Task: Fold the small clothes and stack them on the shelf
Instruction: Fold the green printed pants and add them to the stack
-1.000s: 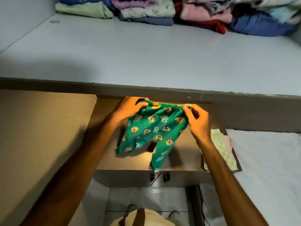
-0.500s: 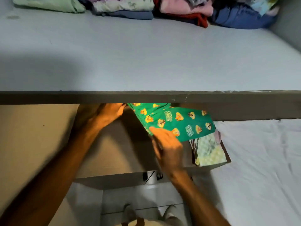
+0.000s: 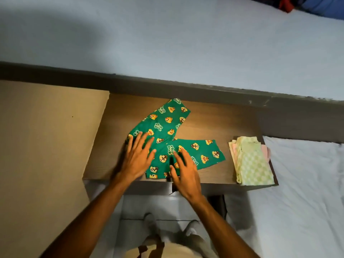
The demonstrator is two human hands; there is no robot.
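**A:** so we've got the green trousers [image 3: 173, 138] spread flat on the wooden ledge [image 3: 223, 123], waistband at the near edge by us, the two legs splayed in a V, one pointing away toward the grey shelf [image 3: 167, 43], the other out right toward the folded pale pile [image 3: 253, 161]. How do we reckon these handle?

**B:** light and floppy, thin printed cotton by the look of it. No stiffness at all, so it goes wherever we drag it and probably bunches if we push. Not fragile, not slippery on that wood.

**A:** where do we grab?

**B:** we'd pinch the cuff of the far leg and swing it over onto the right one, keeping a palm on the waistband so it stays put.

**A:** hands right now?

**B:** both spread open, fingers apart, nothing pinched. Our left hand [image 3: 138, 157] lies flat on the waistband corner, our right hand [image 3: 183, 170] rests palm-down near the crotch seam.

**A:** and compared to half a second ago?

**B:** back then the trousers were up at the shelf edge, right hand gripping them, left hand near the top. A second ago both hands held the waistband with the legs dangling. Now it's laid down and released.
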